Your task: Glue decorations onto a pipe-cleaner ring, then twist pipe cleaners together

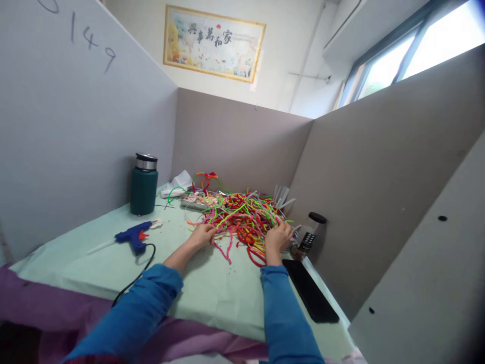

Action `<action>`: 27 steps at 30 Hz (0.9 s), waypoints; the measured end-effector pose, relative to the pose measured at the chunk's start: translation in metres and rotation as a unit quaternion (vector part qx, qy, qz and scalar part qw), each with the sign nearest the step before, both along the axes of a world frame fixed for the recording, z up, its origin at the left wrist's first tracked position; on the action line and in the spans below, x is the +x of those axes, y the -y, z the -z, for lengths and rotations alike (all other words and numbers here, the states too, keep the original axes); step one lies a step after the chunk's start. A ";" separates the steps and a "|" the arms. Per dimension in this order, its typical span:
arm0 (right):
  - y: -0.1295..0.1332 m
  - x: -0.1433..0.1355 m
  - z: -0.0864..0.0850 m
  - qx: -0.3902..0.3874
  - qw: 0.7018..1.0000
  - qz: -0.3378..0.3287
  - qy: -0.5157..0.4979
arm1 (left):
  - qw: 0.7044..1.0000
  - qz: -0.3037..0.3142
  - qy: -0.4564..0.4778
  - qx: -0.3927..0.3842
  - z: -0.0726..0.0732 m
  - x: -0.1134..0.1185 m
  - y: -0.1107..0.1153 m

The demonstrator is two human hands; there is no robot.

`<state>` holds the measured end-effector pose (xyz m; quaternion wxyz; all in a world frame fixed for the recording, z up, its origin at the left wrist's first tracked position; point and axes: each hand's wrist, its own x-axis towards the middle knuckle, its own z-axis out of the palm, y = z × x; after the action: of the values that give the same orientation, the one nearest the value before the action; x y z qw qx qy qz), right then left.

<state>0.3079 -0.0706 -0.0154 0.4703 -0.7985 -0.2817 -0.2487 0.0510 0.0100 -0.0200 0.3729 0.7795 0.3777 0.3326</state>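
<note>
Blue long sleeves (290, 313) reach over the pale green covered tabletop (215, 298). A blue glue gun with a red trigger (132, 236) and a dark green cylindrical bottle (144, 189) stand left; a flat black rectangular object (311, 293) and a clear black-lidded jar (313, 233) crowd the right hand (279, 236). Well apart, it and the left hand (203, 234) touch the near edge of a tangled, multicoloured heap of thin, fuzzy-looking strands (242, 211), centred toward the back; whether either grips a strand, I cannot tell.
</note>
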 end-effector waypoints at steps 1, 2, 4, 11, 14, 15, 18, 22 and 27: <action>-0.003 0.002 -0.002 -0.011 1.000 0.004 0.006 | 1.000 0.000 0.003 -0.003 0.000 0.000 0.000; -0.005 0.006 -0.004 -0.027 1.000 0.009 0.007 | 1.000 0.001 0.005 -0.007 0.000 0.000 0.000; -0.010 0.014 -0.005 -0.070 0.997 0.019 -0.001 | 1.000 -0.001 0.004 -0.013 0.001 0.000 -0.001; -0.021 0.045 0.001 -0.176 0.984 0.008 0.015 | 1.000 -0.004 -0.003 -0.018 0.000 0.001 0.001; -0.023 0.054 -0.005 -0.146 0.988 -0.050 -0.012 | 1.000 -0.008 0.002 -0.019 -0.001 0.001 0.003; -0.023 0.056 -0.009 -0.136 0.988 -0.068 -0.014 | 1.000 -0.009 0.004 -0.018 -0.001 0.001 0.004; -0.025 0.060 -0.022 -0.109 0.990 -0.095 -0.005 | 1.000 -0.006 0.006 -0.011 -0.002 0.001 0.005; -0.029 0.054 -0.043 -0.073 0.991 -0.114 0.008 | 1.000 -0.002 0.003 -0.003 -0.004 0.001 0.006; -0.031 0.027 -0.065 -0.123 0.965 -0.175 0.154 | 1.000 -0.005 0.014 -0.006 -0.004 0.000 0.005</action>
<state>0.3351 -0.0395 0.0493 0.3557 -0.7405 -0.5148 -0.2454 0.0515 0.0050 -0.0163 0.3812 0.7707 0.3784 0.3428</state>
